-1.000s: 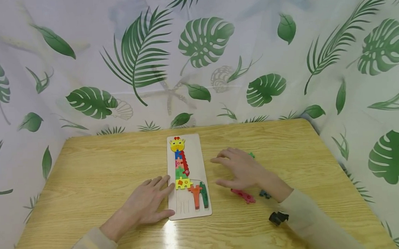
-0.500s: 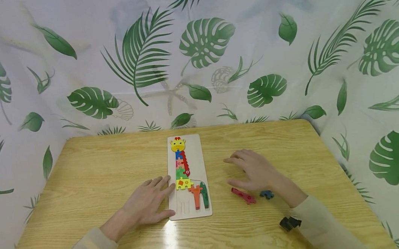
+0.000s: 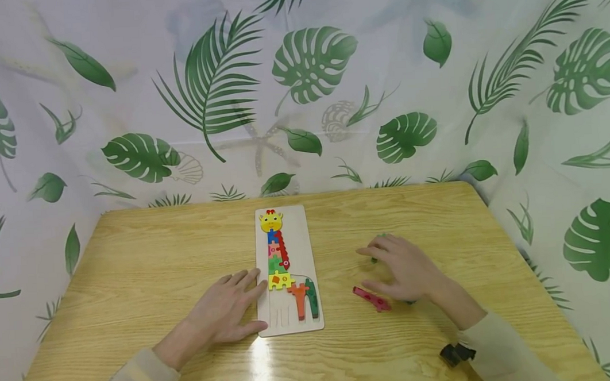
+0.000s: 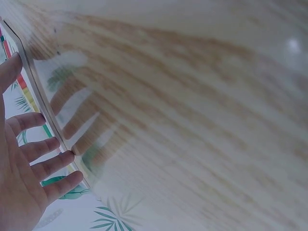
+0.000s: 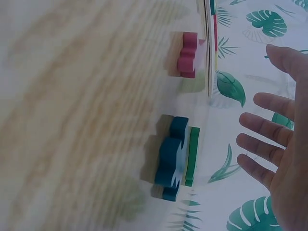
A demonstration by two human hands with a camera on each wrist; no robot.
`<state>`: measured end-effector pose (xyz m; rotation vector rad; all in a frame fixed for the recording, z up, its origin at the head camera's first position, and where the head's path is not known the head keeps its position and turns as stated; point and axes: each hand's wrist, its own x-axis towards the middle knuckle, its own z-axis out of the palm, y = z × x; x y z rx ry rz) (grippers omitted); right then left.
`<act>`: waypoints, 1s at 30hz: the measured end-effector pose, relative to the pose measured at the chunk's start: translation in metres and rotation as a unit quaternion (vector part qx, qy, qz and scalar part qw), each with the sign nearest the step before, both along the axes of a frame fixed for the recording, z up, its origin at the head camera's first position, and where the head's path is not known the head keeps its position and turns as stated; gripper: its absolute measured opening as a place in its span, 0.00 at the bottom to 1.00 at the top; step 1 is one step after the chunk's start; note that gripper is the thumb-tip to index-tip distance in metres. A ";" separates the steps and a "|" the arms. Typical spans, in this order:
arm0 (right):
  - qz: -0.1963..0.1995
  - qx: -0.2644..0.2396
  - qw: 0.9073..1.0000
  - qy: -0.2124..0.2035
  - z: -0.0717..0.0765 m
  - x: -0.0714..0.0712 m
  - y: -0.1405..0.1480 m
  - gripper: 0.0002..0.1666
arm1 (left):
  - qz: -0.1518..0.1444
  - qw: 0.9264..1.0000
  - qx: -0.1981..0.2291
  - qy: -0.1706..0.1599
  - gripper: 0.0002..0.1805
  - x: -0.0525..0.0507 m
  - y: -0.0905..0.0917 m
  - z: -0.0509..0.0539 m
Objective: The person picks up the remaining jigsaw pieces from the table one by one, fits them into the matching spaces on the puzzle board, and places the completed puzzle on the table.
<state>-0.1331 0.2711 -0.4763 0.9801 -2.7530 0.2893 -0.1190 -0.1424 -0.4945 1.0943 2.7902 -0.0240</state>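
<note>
A wooden board [image 3: 298, 231] carries a giraffe puzzle. Its yellow head [image 3: 271, 222], stacked neck pieces, red mane [image 3: 283, 250], an orange leg [image 3: 300, 303] and a dark green piece [image 3: 312, 299] lie fitted on it. My left hand [image 3: 225, 310] rests at the board's left edge, fingers spread and touching it. Right of the board, my right hand [image 3: 404, 268] hovers with loose fingers, holding nothing. Below it lie a pink piece [image 3: 371, 298], a blue piece [image 5: 168, 161] and a green piece [image 5: 192, 156]; the hand mostly covers the last two in the head view.
The wood-grained table [image 3: 173, 237] extends around the board and loose pieces. A white curtain with green leaves [image 3: 316, 63] hangs at the back and on both sides. A dark device [image 3: 455, 355] sits at the right wrist.
My right hand has moved rightward and slightly nearer, away from the board, and now covers most of the blue piece. The left hand and the board stay in place.
</note>
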 end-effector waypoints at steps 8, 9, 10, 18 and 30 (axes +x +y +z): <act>-0.006 -0.011 1.000 -0.006 -0.005 0.008 0.009 0.34 | 0.001 1.000 -0.002 -0.001 0.45 -0.001 0.001 0.001; -0.007 -0.009 1.000 -0.008 -0.005 0.009 0.011 0.33 | 0.001 1.000 -0.002 -0.001 0.45 -0.001 0.001 0.001; -0.008 -0.006 1.000 -0.010 -0.006 0.009 0.012 0.33 | 0.001 1.000 -0.002 0.000 0.45 -0.001 0.001 0.001; -0.020 0.007 0.999 -0.031 -0.010 0.015 0.023 0.33 | -0.006 1.000 0.001 0.005 0.45 0.000 0.000 0.000; -0.044 0.046 0.997 -0.052 -0.020 0.022 0.039 0.33 | -0.003 1.000 0.001 0.006 0.45 0.000 0.000 -0.002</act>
